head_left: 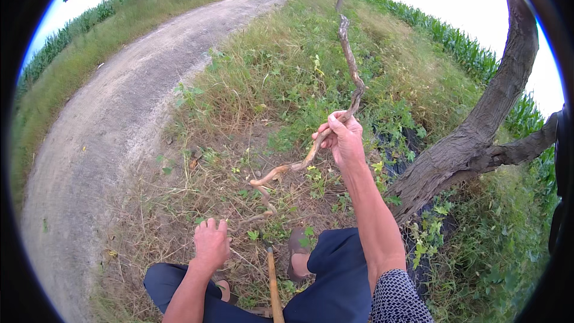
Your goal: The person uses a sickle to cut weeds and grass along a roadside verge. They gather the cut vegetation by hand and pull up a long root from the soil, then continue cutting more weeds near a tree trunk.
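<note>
A long, crooked dry branch slants across the middle, its grey-brown top rising toward the far trees. My right hand is closed round it at mid-length, thumb on top. Below that grip the branch bends sharply and its thinner end drops to the lower left. There my left hand is low over the dry grass, fingers curled; the thin end runs up to it, though the fingertips are hidden. A tool with a wooden handle stands between my legs, its dark head partly lost in the grass.
A leaning tree trunk forks close on my right, with black sheeting at its foot. Weeds and dry grass cover the ground. A dirt track curves along the left. Corn grows behind. My shoe is beside the handle.
</note>
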The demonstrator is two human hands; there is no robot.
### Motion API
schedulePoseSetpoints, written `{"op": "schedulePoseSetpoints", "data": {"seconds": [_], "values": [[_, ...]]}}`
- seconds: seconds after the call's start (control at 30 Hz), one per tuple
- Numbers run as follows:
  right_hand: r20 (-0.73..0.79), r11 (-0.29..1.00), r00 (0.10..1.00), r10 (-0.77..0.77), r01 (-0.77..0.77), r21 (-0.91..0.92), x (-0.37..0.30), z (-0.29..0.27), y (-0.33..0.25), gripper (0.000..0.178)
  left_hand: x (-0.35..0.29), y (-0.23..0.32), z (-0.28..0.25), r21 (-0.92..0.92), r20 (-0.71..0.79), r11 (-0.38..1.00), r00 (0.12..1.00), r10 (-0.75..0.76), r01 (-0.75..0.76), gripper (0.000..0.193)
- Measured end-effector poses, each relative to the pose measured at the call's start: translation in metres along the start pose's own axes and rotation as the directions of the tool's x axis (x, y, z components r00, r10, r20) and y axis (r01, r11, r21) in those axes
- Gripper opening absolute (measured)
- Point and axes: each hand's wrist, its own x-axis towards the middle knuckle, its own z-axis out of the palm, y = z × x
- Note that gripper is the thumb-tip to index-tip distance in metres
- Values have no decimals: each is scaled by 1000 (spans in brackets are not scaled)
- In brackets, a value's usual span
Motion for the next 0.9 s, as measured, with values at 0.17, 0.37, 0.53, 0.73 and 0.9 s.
{"op": "schedulePoseSetpoints", "data": {"seconds": [0.17, 0.37, 0.53, 0.73, 0.9], "values": [[7, 996, 998, -68, 68, -62, -9, 10, 12, 12, 15, 7, -13, -155, -87, 988, 995, -42, 28, 40], [6, 997, 999, -40, 40, -62, -17, 17, 26, 15, 40, 5, -25, -303, -197, 951, 971, -133, 69, 35], [10, 999, 1000, -28, 27, 32, -30, 22, 39, 16, 64, -2, -17, -483, -213, 872, 955, -205, 79, 31], [-46, 999, 999, 20, -17, 50, -39, 24, 58, 12, 86, -22, -2, -689, -143, 714, 943, -301, 124, 31], [-40, 997, 999, 2, 1, 76, -35, 14, 56, 14, 98, -26, -3, -844, -7, 516, 957, -290, 150, 32]]}}
